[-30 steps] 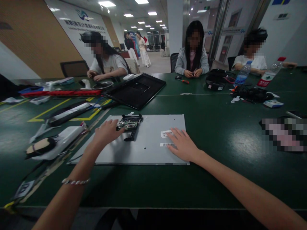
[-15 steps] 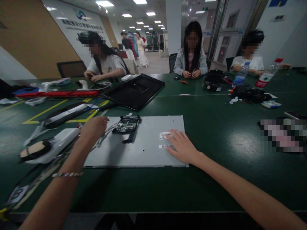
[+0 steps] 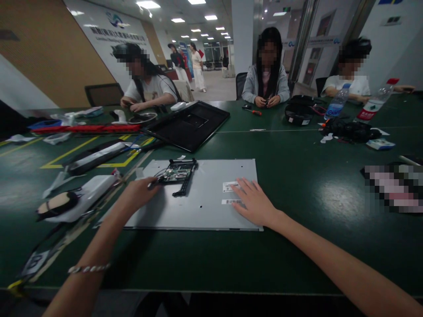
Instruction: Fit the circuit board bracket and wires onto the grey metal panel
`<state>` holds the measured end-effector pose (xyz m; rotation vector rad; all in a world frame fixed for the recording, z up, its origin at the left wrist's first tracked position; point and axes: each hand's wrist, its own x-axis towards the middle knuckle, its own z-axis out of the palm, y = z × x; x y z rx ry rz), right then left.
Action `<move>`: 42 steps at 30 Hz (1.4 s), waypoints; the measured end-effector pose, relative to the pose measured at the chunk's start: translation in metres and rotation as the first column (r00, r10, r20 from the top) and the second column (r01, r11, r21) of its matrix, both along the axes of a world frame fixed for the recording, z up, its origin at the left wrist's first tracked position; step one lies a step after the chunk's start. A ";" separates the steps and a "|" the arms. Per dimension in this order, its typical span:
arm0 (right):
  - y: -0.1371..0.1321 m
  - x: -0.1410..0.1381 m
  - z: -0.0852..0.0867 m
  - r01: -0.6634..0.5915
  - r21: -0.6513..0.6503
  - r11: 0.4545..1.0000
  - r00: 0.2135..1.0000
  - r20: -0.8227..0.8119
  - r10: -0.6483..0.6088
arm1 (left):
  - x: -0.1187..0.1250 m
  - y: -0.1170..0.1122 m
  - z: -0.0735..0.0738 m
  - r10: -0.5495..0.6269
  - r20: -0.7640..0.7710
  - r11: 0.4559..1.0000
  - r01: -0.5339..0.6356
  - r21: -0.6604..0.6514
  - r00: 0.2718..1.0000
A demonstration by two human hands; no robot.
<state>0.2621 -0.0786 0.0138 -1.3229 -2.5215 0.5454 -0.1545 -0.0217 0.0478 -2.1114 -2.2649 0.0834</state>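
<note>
A grey metal panel [image 3: 205,207] lies flat on the green table in front of me. A small green circuit board in a black bracket [image 3: 176,173] sits on its far left part, with thin wires running off its left side. My left hand [image 3: 139,193] is closed in a pinch on those wires, just left of the board. My right hand [image 3: 256,202] lies flat and open on the panel's right side, fingers spread over two white barcode labels [image 3: 229,186].
A black monitor back cover [image 3: 190,123] lies beyond the panel. White and black parts [image 3: 74,198] sit at my left, with a red strip [image 3: 86,128] farther back. Three people sit across the table with water bottles [image 3: 335,105], a screwdriver [image 3: 253,112] and black cables [image 3: 346,130].
My left hand left the board, swung out to the left with the wires, and has come back beside the board's left edge. My right hand stayed flat on the panel.
</note>
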 end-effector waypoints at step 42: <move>0.003 -0.003 -0.006 -0.005 0.026 1.000 1.000 -0.020 0.005 | 0.066 0.119 0.005 0.147 -0.073 0.981 -0.136 0.137 0.987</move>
